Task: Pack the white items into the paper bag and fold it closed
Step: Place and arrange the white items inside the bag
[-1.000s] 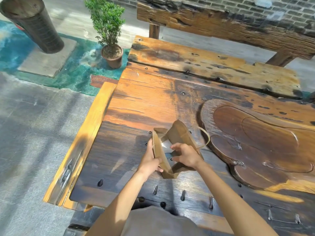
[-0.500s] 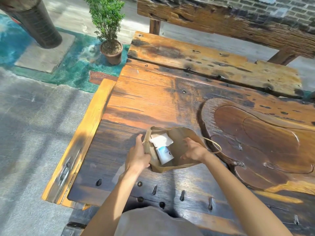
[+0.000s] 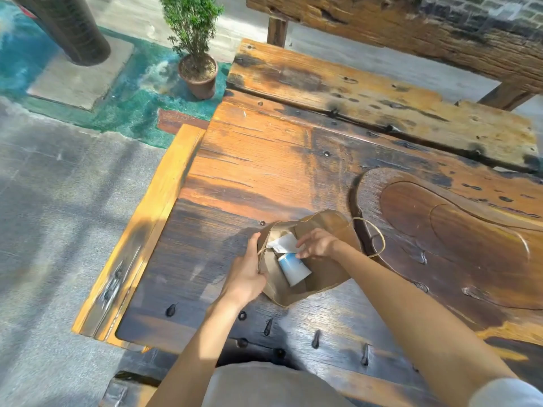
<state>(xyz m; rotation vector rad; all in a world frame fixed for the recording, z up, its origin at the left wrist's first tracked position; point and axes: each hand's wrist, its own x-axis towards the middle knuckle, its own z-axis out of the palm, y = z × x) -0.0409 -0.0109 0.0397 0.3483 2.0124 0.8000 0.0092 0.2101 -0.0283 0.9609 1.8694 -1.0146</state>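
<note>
Inside, white tube (image 3: 293, 268) cap toward viewer

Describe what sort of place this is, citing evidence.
Probably an outdoor patio or courtyard seating area: a sunlit rustic wooden table, a potted shrub on paved ground, and a brick wall behind.

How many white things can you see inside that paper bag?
2: a white packet at the far end of the paper bag, and a white cup just nearer. More may be hidden beneath.

Matt brown kraft-paper bag (image 3: 323, 277) with twisted twine handle (image 3: 373, 236); smooth white tube (image 3: 293, 267); crinkled white pouch (image 3: 283, 240); counter (image 3: 264, 160) of weathered, lacquered wood, glossy toward 12 o'clock.
</note>
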